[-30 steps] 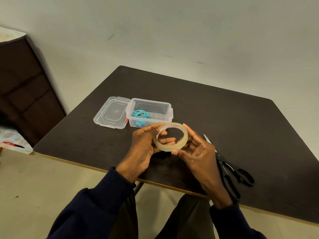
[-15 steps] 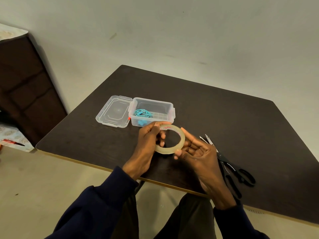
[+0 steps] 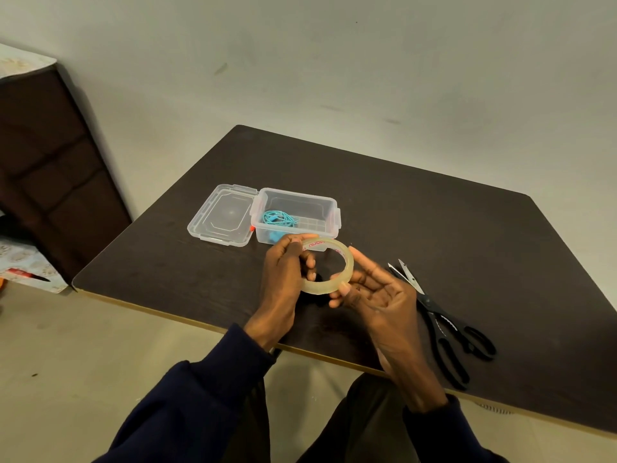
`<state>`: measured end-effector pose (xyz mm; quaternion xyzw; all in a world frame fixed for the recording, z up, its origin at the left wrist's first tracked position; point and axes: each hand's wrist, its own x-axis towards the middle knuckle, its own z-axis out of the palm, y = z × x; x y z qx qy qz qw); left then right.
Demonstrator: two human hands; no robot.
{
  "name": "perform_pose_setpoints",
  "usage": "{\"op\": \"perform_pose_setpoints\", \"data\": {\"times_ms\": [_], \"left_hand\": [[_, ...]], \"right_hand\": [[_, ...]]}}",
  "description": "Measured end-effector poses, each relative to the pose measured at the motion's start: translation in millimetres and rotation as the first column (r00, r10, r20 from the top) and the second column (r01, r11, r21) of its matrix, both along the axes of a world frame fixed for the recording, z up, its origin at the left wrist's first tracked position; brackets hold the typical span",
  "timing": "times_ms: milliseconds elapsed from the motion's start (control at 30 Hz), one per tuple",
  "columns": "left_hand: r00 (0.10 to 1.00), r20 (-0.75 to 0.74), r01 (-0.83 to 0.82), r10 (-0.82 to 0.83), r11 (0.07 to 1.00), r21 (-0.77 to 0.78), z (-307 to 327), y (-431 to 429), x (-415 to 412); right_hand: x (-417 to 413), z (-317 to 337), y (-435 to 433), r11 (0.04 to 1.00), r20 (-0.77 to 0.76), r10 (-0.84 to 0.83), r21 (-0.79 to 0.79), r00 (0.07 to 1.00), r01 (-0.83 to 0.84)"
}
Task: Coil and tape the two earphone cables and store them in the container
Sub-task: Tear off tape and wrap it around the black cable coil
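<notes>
A roll of clear tape (image 3: 347, 262) is held above the near part of the dark table (image 3: 434, 228). My left hand (image 3: 283, 279) grips its left side, fingers curled through the ring. My right hand (image 3: 374, 292) holds its right rim between thumb and fingers. A clear plastic container (image 3: 297, 203) stands just behind the roll with a coiled teal earphone cable (image 3: 278, 218) inside. A dark object lies on the table under my hands, mostly hidden.
The container's clear lid (image 3: 222, 215) lies open flat to its left. Black scissors (image 3: 440, 322) lie on the table to the right of my right hand, blades pointing away. A dark wooden cabinet (image 3: 50, 162) stands at the left, off the table.
The hands have turned the tape roll slightly between them and tilted it. The view has shifted a little; the container and scissors stay in place.
</notes>
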<state>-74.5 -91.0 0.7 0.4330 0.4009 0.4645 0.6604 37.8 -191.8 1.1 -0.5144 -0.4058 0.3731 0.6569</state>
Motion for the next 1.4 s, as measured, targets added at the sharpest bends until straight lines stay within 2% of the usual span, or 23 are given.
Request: {"op": "perform_pose_setpoints", "data": {"times_ms": [200, 367, 467, 700, 767, 867, 1000, 1067, 1267, 1400], "left_hand": [[1.0, -0.024, 0.021, -0.018, 0.993, 0.117, -0.6, 1.0, -4.8], [0.965, -0.168, 0.241, -0.203, 0.938, 0.251, -1.1, -2.2, -2.0], [0.945, -0.193, 0.311, -0.263, 0.904, 0.294, -0.8, 1.4, -2.1], [0.98, -0.1, 0.197, -0.173, 0.921, 0.336, -5.9, -7.4, 2.8], [0.978, -0.087, 0.206, -0.188, 0.922, 0.328, -3.7, -6.8, 1.3], [0.947, -0.05, 0.319, -0.317, 0.918, 0.236, 5.8, -3.3, -5.0], [0.852, -0.109, 0.521, -0.512, 0.848, 0.099, 14.1, 5.7, -14.1], [0.815, -0.096, 0.578, -0.572, 0.814, 0.058, 18.1, 5.9, -17.2], [0.768, -0.036, 0.64, -0.64, 0.768, -0.004, 31.7, 2.2, -23.7], [0.764, -0.028, 0.645, -0.645, 0.764, -0.002, 33.6, 1.5, -26.2]], "right_hand": [[1.4, 6.2, 2.2, 0.998, -0.073, 0.04, -0.043, 0.997, -0.044], [9.9, 9.8, 14.5, 0.994, 0.143, -0.002, -0.104, 0.99, 0.017], [10.8, 12.9, 15.4, 0.995, 0.162, -0.036, -0.09, 0.986, 0.051], [2.8, 9.0, 17.0, 0.993, 0.216, -0.079, -0.066, 0.973, 0.095], [4.1, 8.3, 17.1, 0.994, 0.249, -0.075, -0.053, 0.966, 0.091], [13.4, 10.4, 14.6, 0.999, 0.345, -0.036, -0.007, 0.938, 0.041], [31.5, 15.9, 13.2, 0.996, 0.541, 0.062, 0.025, 0.839, -0.09], [36.2, 20.1, 12.2, 0.99, 0.574, 0.083, 0.048, 0.815, -0.134], [46.9, 31.4, 9.6, 0.98, 0.679, 0.081, 0.078, 0.729, -0.182], [51.5, 37.2, 10.9, 0.966, 0.688, 0.116, 0.09, 0.716, -0.243]]}}
